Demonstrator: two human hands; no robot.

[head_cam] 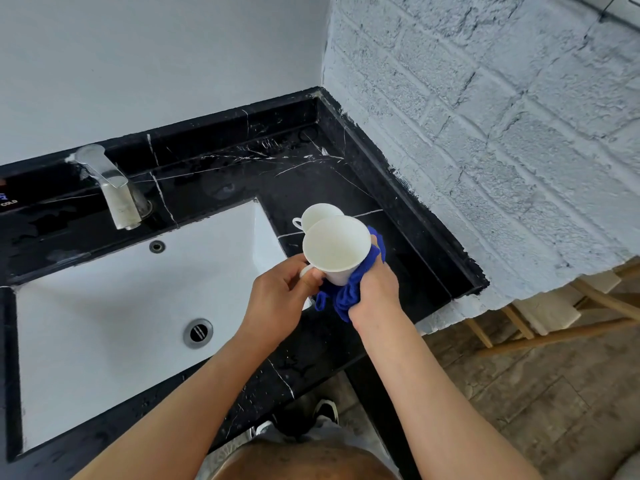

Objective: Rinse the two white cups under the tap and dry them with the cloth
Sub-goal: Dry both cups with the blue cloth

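I hold a white cup [336, 244] above the black marble counter [263, 168], just right of the sink, its mouth turned toward me. My left hand [278, 297] grips it by the handle. My right hand [375, 292] presses a blue cloth [346, 292] against the cup's outer wall and underside. Behind it, a second white cup [317, 213] stands upright on the counter, handle pointing left, partly hidden by the held cup. The silver tap [114, 188] sits at the back left; no water runs from it.
The white rectangular sink [114, 306] with its drain [198, 332] lies to the left. A painted brick wall [485, 133] bounds the counter on the right. Wooden furniture legs [554, 327] and my shoe [325, 412] show on the floor below.
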